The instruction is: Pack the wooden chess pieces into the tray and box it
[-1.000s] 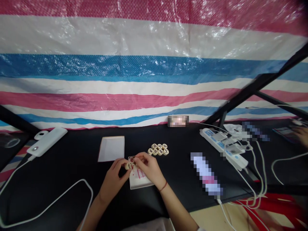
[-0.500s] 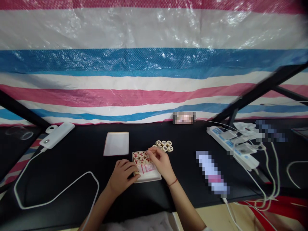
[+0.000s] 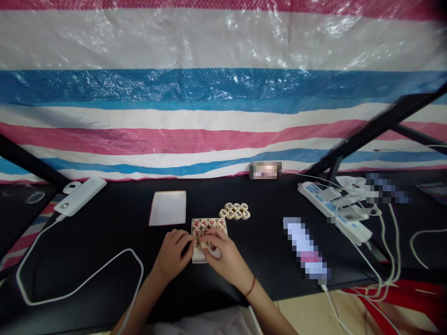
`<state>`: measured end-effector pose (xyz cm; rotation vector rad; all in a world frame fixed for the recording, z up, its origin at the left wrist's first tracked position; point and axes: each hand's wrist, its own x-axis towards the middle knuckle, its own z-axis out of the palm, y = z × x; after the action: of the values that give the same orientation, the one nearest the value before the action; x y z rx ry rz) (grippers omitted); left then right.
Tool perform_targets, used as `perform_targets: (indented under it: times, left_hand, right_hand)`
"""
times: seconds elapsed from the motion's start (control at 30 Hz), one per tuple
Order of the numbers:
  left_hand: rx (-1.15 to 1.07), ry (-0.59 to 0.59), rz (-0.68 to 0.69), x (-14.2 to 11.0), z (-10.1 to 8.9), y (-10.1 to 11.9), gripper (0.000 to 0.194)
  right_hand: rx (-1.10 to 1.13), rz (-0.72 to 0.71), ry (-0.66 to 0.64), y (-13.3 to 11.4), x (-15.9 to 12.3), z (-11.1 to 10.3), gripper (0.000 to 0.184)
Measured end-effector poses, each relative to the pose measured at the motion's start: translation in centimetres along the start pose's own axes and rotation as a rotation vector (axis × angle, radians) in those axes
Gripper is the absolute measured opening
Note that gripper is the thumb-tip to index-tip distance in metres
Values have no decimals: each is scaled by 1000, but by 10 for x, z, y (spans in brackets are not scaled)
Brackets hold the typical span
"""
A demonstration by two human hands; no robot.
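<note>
A shallow white box (image 3: 199, 258) holds rows of round Chinese chess pieces with red characters (image 3: 204, 223). At its left edge my left hand (image 3: 174, 255) is curled, fingertips closed against a dark-lettered Chinese chess piece (image 3: 197, 244) in the row nearest me. My right hand (image 3: 226, 258) reaches over the box from the right, thumb and index finger pinching another dark-lettered Chinese chess piece (image 3: 206, 244) beside the first. Its fingers cover the right part of the rows. Behind the box several more black-lettered pieces (image 3: 238, 214) lie on the black table in two rows.
An open box lid (image 3: 168, 208) lies at the back left of the box. A white power bank (image 3: 81, 196) with a looping cable (image 3: 80, 292) is farther left. To the right are a blurred-out phone-like object (image 3: 305, 249) and a power strip (image 3: 335, 211) with plugs and cables.
My right hand has moved from the box's far right corner down to its middle, now over a dark-lettered piece. My left hand has drawn slightly left; two dark-lettered pieces now show in the near row.
</note>
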<state>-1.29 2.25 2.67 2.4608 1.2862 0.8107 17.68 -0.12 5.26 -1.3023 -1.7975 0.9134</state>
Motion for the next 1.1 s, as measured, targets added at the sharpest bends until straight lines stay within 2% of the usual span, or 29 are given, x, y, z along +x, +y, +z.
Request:
perform_targets:
  times: [0.1,0.27,0.47,0.57,0.63,0.7,0.8,0.93,1.1]
  left_hand:
    - [-30,69,6,-3,2,-2,20]
    - [-51,103,24,-8,3,-3,18]
    - [-110,81,28,-11,8,-4,42]
    - [-127,71,52,-11,8,-5,44]
    - [-119,60,68,-12,8,-5,43]
    - [-107,8,95,-12,7,-5,41]
    - [-88,-68,124,-12,8,-4,38]
    - [-63,-34,132,-12,10,-5,37]
    - [-34,-1,130,-11,15,-7,33]
  right_hand:
    - [-122,-80,-41,-1,-2,10,39]
    - [-220,-102,-57,6,1,16,33]
    - [-284,-86,-111,4,1,19,28]
    - [-224,-95,-79,0,4,10,21]
    - [-218,-84,-24,0,12,-6,15]
    - [-305,-17,53,5,26,-27,15]
    - [-550,206,123,19,55,-56,21]
    - [-742,479,-23,37,89,-73,29]
    - [-775,555,-123,44,106,-72,27]
